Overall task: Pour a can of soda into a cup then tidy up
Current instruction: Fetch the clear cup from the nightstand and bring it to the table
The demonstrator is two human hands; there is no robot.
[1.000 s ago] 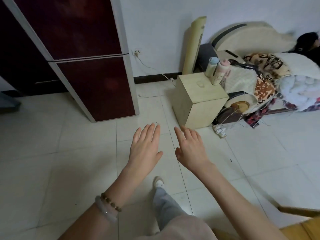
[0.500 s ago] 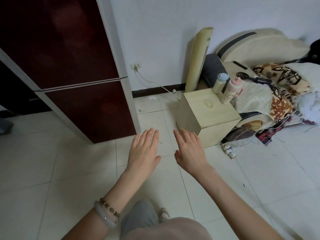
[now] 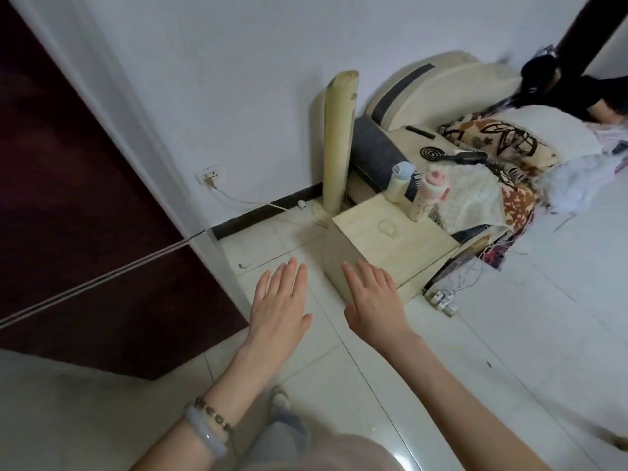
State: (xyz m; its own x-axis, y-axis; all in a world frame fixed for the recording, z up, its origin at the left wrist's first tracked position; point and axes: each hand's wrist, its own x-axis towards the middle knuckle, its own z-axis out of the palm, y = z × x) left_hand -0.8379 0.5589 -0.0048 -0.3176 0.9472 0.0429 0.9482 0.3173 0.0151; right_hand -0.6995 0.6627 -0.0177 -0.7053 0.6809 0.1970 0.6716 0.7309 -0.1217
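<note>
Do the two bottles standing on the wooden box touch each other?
Apart. In the head view, dark background shows between the blue-capped bottle and the pink-capped bottle at the back of the wooden box.

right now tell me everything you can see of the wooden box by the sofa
The wooden box is a pale, light-wood cube standing on the white tiled floor, one corner toward the camera. On its top sit a small clear cup near the middle and two bottles at the far edge. The tower fan stands just behind it.

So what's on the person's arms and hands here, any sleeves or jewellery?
Both forearms are bare, no sleeves in view. The left hand has two bracelets at the wrist: a pale smooth bangle and a brown beaded bracelet. The right hand wears nothing.
</note>
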